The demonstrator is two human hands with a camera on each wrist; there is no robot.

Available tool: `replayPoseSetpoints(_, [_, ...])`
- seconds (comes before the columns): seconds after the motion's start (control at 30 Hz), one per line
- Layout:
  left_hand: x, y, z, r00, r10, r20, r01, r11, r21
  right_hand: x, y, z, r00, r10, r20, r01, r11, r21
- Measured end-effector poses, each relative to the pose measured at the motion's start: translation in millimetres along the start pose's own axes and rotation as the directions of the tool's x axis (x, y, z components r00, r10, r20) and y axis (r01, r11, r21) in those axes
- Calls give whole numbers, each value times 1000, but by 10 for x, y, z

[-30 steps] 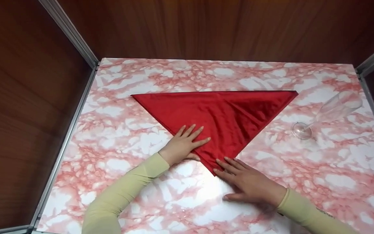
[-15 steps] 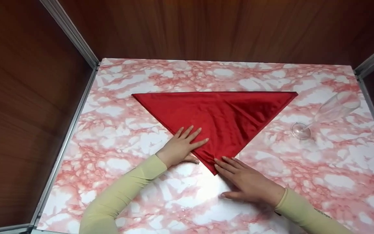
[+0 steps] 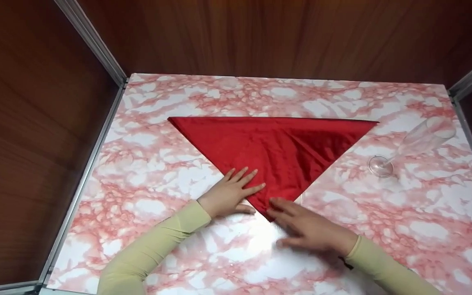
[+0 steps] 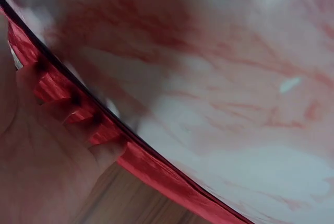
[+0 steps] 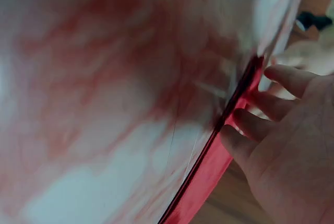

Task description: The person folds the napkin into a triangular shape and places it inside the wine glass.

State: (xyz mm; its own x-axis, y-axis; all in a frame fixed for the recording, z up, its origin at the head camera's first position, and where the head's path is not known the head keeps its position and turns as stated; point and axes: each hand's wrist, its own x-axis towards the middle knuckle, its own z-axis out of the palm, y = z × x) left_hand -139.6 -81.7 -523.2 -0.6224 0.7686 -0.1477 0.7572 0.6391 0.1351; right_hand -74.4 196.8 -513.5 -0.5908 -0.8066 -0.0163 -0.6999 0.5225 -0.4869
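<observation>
A red satin cloth (image 3: 277, 151), folded into a triangle, lies on the marbled table with its long edge at the far side and its point toward me. My left hand (image 3: 230, 194) rests on the cloth's left slanting edge, fingers spread and straight. At the near corner, my right hand (image 3: 309, 227) touches the cloth with outstretched fingers, slightly blurred. In the left wrist view the left fingertips (image 4: 112, 148) lie on the red fabric near its dark edge. The right wrist view shows the right fingertips (image 5: 235, 135) at the cloth's border.
A clear stemmed glass (image 3: 418, 141) stands on the right side of the pink-and-white marbled table (image 3: 146, 254). Dark wood panels (image 3: 281, 37) with metal frame strips (image 3: 92, 45) enclose the back and sides.
The cloth's far right corner has shifted slightly right and nearer to me. My left hand has slid a little toward me, and the right fingers have moved slightly at the near corner.
</observation>
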Motion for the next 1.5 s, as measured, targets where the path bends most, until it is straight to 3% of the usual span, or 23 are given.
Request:
replayPoseSetpoints(0.13, [46,-142,-24,998,-23,-62,18,997,-76,-3,352,-182,984,146,-106,-140,988,62])
replayPoseSetpoints(0.2, [67,-303,-35,990,-71,-125,56,991,-121,-30,579,-305,952,273,-138,-265,961,78])
replayPoseSetpoints(0.27, [78,-520,-48,968,-162,-190,132,978,-159,-59,821,-441,905,394,-159,-389,919,62])
replayPoseSetpoints(0.33, [83,-764,-69,931,-283,-231,247,954,-171,-85,1040,-583,850,503,-159,-500,864,60])
replayPoseSetpoints(0.37, [89,-880,-89,905,-358,-228,323,930,-177,-96,1136,-654,824,543,-158,-543,838,48])
replayPoseSetpoints(0.47, [107,-1185,-159,814,-561,-151,537,826,-172,-103,1384,-827,766,624,-153,-627,778,37])
replayPoseSetpoints(0.53, [111,-1325,-197,753,-652,-85,632,754,-179,-95,1499,-909,730,671,-134,-671,740,46])
replayPoseSetpoints(0.57, [109,-1378,-201,725,-687,-53,668,720,-189,-86,1550,-938,721,680,-131,-682,730,41])
replayPoseSetpoints(0.63, [88,-1450,-191,692,-721,-15,704,680,-202,-65,1625,-967,703,701,-117,-702,711,44])
replayPoseSetpoints(0.7, [63,-1478,-172,677,-736,-2,718,662,-214,-58,1663,-976,688,719,-98,-718,694,50])
replayPoseSetpoints(0.83, [24,-1493,-122,679,-733,-34,713,671,-204,-72,1682,-975,667,742,-68,-740,670,61])
replayPoseSetpoints(0.9, [-1,-1488,-111,676,-733,-73,711,675,-197,-75,1678,-980,666,743,-66,-741,670,57])
replayPoseSetpoints(1.0, [-42,-1465,-104,641,-762,-90,747,646,-157,-75,1674,-987,669,741,-59,-739,671,54])
replayPoseSetpoints(1.13, [-61,-1432,-107,597,-801,-45,795,598,-101,-100,1657,-996,663,747,-46,-746,665,43])
replayPoseSetpoints(1.37, [24,-1462,-147,589,-808,-2,805,588,-79,-115,1671,-1071,628,778,-20,-776,628,52])
replayPoseSetpoints(1.5, [66,-1500,-160,589,-808,-20,805,589,-80,-89,1701,-1107,624,782,-6,-780,623,58])
